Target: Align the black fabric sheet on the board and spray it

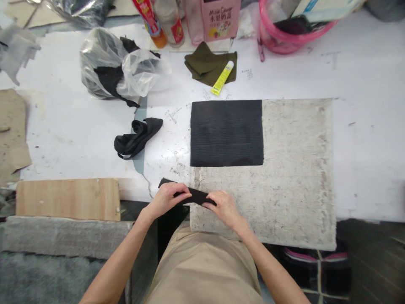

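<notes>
Between my two hands, near the table's front edge, a narrow strip of black fabric (198, 196) is stretched. My left hand (167, 197) pinches it toward its left end, which sticks out beyond my fingers. At the strip's right end, my right hand (222, 207) is closed on it with thumb and fingers. Just beyond my hands lies a flat black ribbed sheet (226, 133) on a worn grey-white board (297, 169). A rolled-up piece of black fabric (137, 137) rests to the left of the sheet.
Farther back are a plastic bag with black fabric (103, 63), an olive cloth (202, 63) and a yellow tube (222, 78). Bottles (169, 23), a pink box (220, 19) and a pink basket (284, 44) line the back. A wooden board (68, 198) lies at left.
</notes>
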Available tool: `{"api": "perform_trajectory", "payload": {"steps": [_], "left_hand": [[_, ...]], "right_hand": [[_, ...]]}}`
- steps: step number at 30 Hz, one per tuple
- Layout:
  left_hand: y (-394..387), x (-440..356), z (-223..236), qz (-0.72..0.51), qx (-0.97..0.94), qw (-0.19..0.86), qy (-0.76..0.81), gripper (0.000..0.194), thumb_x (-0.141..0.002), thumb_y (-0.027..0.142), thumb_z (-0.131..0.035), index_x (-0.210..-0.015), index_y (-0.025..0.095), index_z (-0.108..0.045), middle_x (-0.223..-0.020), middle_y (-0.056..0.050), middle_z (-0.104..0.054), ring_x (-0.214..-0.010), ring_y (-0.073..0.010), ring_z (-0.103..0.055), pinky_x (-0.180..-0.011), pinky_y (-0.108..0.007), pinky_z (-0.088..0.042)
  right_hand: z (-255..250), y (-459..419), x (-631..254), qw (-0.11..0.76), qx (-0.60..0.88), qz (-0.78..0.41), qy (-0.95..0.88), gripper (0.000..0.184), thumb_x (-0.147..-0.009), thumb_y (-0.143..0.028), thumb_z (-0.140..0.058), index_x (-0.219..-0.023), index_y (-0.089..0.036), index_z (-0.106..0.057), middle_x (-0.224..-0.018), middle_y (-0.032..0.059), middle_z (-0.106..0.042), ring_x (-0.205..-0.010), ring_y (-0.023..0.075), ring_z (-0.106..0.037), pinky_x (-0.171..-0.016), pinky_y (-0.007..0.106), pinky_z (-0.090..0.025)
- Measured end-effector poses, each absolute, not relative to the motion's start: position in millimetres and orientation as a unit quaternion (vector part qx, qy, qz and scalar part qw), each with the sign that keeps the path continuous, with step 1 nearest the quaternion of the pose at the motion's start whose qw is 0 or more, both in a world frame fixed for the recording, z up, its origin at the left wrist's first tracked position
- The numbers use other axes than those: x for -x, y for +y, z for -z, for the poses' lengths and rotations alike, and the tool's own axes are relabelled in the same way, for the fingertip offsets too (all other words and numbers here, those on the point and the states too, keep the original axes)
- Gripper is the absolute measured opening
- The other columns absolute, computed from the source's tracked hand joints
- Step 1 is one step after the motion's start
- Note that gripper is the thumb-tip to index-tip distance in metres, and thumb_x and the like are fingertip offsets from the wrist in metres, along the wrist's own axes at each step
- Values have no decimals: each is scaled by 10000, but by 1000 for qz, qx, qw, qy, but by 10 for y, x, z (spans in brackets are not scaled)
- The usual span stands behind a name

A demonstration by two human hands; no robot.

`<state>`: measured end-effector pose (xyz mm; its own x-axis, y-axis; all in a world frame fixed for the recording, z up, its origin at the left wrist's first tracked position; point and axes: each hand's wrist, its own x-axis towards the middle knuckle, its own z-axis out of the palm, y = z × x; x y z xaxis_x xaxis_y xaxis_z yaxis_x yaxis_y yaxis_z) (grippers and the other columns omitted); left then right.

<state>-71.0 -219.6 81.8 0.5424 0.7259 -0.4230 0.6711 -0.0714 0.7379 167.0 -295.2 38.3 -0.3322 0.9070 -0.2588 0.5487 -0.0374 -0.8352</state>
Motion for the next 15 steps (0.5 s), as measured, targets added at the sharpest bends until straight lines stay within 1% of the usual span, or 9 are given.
{"api": "perform_trajectory", "payload": {"steps": [2, 4, 7, 9, 10, 13, 15], "left_hand": [[-2133, 749, -783, -26, -699, 504, 506, 228, -812, 445, -673, -820, 218, -696, -745, -11, -671, -681, -162, -585, -627, -235, -409], [-2047, 776, -725, -12, -682, 512, 521, 261, -756, 475, -714, -775, 216, -692, -695, -2, -654, -647, -162, -567, -588, -230, -397], [-1898, 774, -614, -17, -678, 501, 538, 306, -755, 500, -687, -676, 206, -665, -630, 0, -619, -616, -157, -535, -573, -230, -388], [-1807, 747, -528, -43, -672, 491, 553, 320, -773, 505, -659, -673, 201, -662, -621, -1, -612, -600, -152, -522, -560, -228, -384], [-1767, 725, -482, -60, -662, 490, 564, 318, -778, 505, -652, -693, 199, -668, -616, -1, -607, -583, -147, -514, -544, -226, -378], [-1678, 636, -345, -109, -609, 508, 599, 323, -750, 508, -674, -715, 187, -665, -545, 13, -550, -496, -125, -468, -479, -216, -350], [-1647, 563, -258, -137, -562, 532, 619, 338, -718, 514, -697, -713, 179, -647, -519, 22, -523, -463, -116, -461, -460, -211, -351]], "right_hand": [[-371, -2912, -1837, 212, 567, -517, -605, 177, -851, -376, -647, -763, -223, -638, -734, -23, -660, -703, 159, -590, -670, 285, -403], [-351, -2869, -2050, 249, 602, -545, -528, 234, -825, -431, -645, -732, -217, -632, -713, -23, -651, -688, 157, -588, -637, 271, -411], [-293, -2777, -2364, 289, 666, -563, -395, 303, -745, -495, -684, -711, -204, -610, -595, -23, -618, -564, 149, -554, -538, 262, -408], [-238, -2695, -2531, 305, 698, -565, -316, 351, -688, -525, -718, -687, -202, -579, -477, -38, -559, -447, 132, -486, -456, 253, -369], [-207, -2651, -2600, 318, 708, -561, -288, 369, -667, -535, -730, -687, -202, -572, -449, -41, -544, -418, 127, -464, -436, 251, -357], [-115, -2529, -2772, 369, 709, -544, -255, 409, -646, -568, -732, -685, -194, -573, -490, -10, -593, -441, 131, -493, -452, 254, -383], [-64, -2474, -2868, 390, 707, -534, -251, 432, -664, -603, -700, -697, -190, -578, -525, 8, -617, -472, 146, -528, -472, 262, -402]]}}
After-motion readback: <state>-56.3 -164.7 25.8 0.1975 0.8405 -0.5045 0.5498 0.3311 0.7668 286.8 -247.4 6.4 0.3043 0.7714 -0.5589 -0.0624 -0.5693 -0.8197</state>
